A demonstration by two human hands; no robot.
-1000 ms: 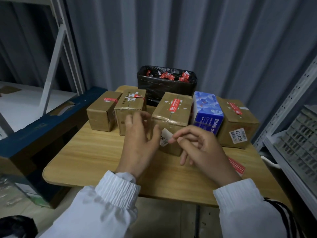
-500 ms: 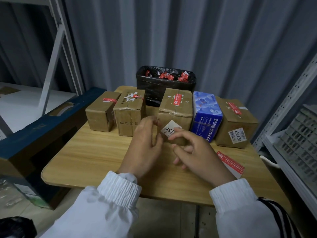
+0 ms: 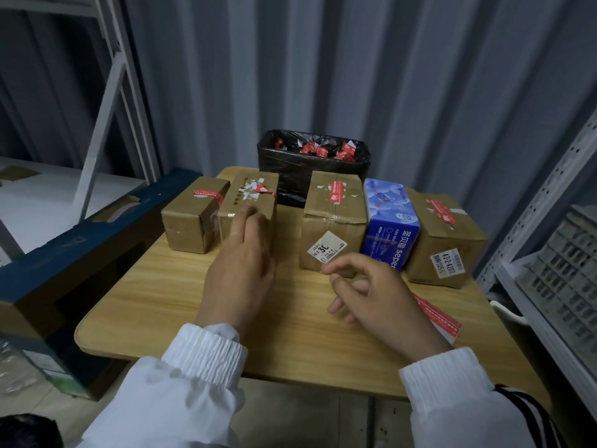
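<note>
Several taped cardboard boxes stand in a row on a small wooden table (image 3: 161, 295). The middle box (image 3: 334, 215) carries a white printed label (image 3: 326, 247) on its front face. My right hand (image 3: 374, 295) hovers just below that label with fingers loosely curled and holds nothing. My left hand (image 3: 240, 263) reaches forward with straight fingers to the second box from the left (image 3: 250, 195), whose top bears torn white and red sticker remains. Its fingertips are at that box's front top edge, and they are blurred.
A blue tissue box (image 3: 389, 227) and a labelled cardboard box (image 3: 445, 237) stand to the right, a smaller box (image 3: 190, 218) at far left. A black-lined bin (image 3: 313, 169) with red scraps stands behind. A red sticker strip (image 3: 439, 318) lies by my right wrist. Metal shelving (image 3: 549, 253) is at right.
The white label, held between my fingers before, now sits flat on the middle box's front. My left hand has moved left to the second box. My right hand has drawn back.
</note>
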